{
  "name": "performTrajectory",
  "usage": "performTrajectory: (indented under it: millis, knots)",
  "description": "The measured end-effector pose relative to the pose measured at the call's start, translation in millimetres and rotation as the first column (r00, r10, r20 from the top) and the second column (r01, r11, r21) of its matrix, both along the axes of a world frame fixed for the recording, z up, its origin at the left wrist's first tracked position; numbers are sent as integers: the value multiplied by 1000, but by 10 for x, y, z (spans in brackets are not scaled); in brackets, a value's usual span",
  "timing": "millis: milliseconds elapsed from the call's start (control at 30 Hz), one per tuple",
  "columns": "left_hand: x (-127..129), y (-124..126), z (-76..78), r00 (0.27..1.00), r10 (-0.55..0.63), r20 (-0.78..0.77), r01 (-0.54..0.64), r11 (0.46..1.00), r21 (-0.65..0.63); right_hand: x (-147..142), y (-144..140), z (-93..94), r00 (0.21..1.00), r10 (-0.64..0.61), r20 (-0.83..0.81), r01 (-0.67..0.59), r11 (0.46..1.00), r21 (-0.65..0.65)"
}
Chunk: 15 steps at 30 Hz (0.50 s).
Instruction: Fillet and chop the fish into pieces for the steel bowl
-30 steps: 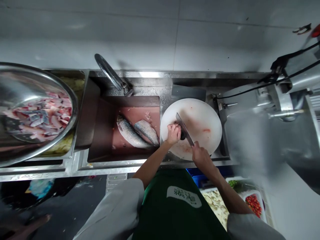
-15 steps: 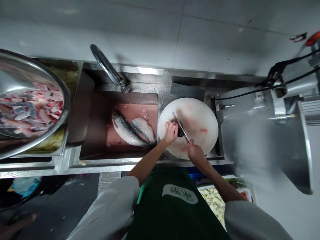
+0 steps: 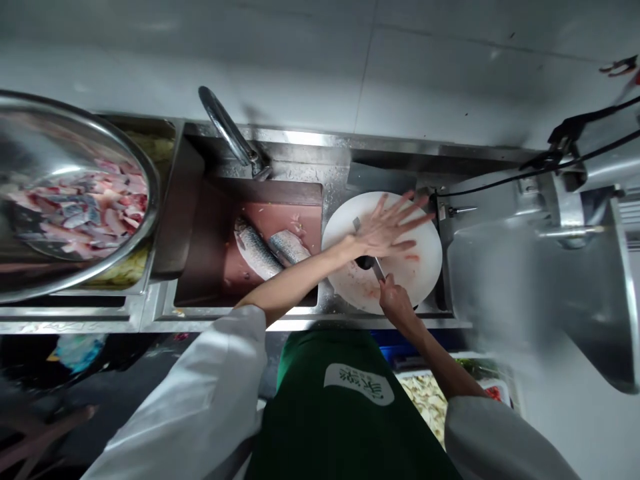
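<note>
We press a flat hand on the knife at the cutting board, right of centre.

Nearest us, our right hand (image 3: 396, 303) is wrapped around the handle of the knife (image 3: 379, 268), fingers pressed together on it. Just past it, our left hand (image 3: 385, 227) lies over the blade with fingers spread wide, above a dark piece (image 3: 365, 262) on the round white cutting board (image 3: 425, 267). Left of the board, two fish (image 3: 270, 250) lie in the sink (image 3: 210, 267). At far left a metal bowl (image 3: 145, 167) holds cut fish pieces (image 3: 85, 213).
</note>
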<state>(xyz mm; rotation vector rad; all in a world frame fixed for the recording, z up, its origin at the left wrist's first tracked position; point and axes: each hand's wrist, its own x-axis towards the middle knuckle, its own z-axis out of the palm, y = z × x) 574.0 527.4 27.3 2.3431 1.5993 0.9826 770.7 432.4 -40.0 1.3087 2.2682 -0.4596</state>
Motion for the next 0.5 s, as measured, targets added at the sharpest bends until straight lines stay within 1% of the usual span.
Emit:
performTrajectory:
  millis: [33, 67, 133, 167, 200, 233, 267, 300, 333, 367, 433, 467, 500]
  knots:
    - [16, 7, 112, 996, -13, -83, 16, 1000, 27, 7, 5, -4, 1000, 2, -4, -2, 1000, 4]
    - [21, 12, 234, 991, 26, -132, -13, 995, 98, 15, 12, -8, 1000, 4, -10, -4, 1000, 3]
    - [19, 6, 441, 982, 132, -137, -88, 953, 292, 28, 29, -13, 1000, 4, -21, -5, 1000, -10]
    - [16, -11, 496, 980, 145, -136, -90, 935, 343, 32, 39, -14, 1000, 4, -24, -4, 1000, -18]
    - [13, -37, 511, 981, 126, -150, -70, 941, 332, 34, 48, -15, 1000, 3, -22, -4, 1000, -27]
    - [7, -69, 493, 981, 80, -178, -32, 966, 258, 35, 58, -15, 1000, 3, -20, -4, 1000, -28]
    - [-2, -99, 457, 979, 30, -201, -1, 989, 147, 34, 67, -17, 1000, 10, -23, -10, 999, -31]
    - [-15, -121, 420, 977, -10, -213, 19, 999, 41, 32, 76, -19, 1000, 16, -25, -17, 999, -36]
    - [-32, -132, 392, 977, -25, -211, 21, 1000, -20, 31, 85, -22, 999, 20, -26, -22, 999, -44]
    - [-51, -131, 380, 980, -9, -199, 8, 1000, -7, 31, 94, -27, 999, 23, -27, -25, 998, -54]
    - [-83, -110, 381, 988, 62, -142, -39, 987, 155, 32, 112, -42, 1000, 19, -21, -20, 997, -69]
    - [-94, -103, 375, 991, 72, -110, -46, 974, 220, 34, 121, -50, 1000, 14, -11, -15, 997, -71]
    - [-103, -105, 357, 994, 61, -87, -39, 972, 231, 36, 132, -58, 1000, 14, -4, -14, 998, -68]
